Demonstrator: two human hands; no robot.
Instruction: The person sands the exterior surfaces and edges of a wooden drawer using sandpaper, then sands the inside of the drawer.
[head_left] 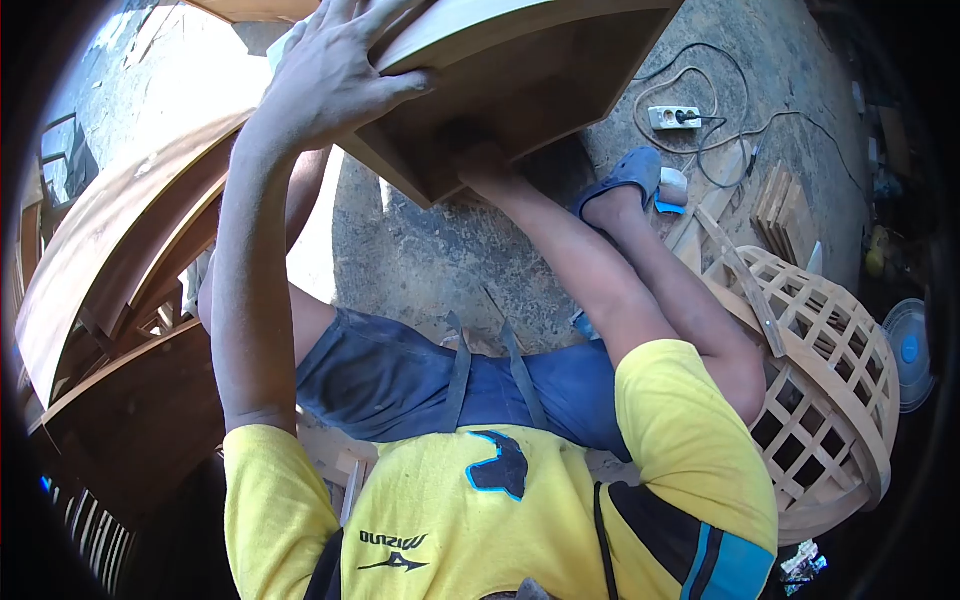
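A wooden, box-like piece [520, 75] with a pale curved edge and a dark hollow interior is held up at the top centre. My left hand [345, 75] lies on its outer upper side, fingers spread and thumb stretched along the pale edge; some fingertips run out of view. From below, my right hand [485, 165] reaches into the shadowed hollow near the lower corner. Its fingers are too dark to make out, and whatever they touch is hidden.
Curved wooden frames [130, 240] stand at the left. A lattice wooden piece [815, 345] is beside my right knee. At the upper right, a power strip [674, 118] and cables lie on the floor, near wood strips [785, 215] and my sandalled foot [625, 180].
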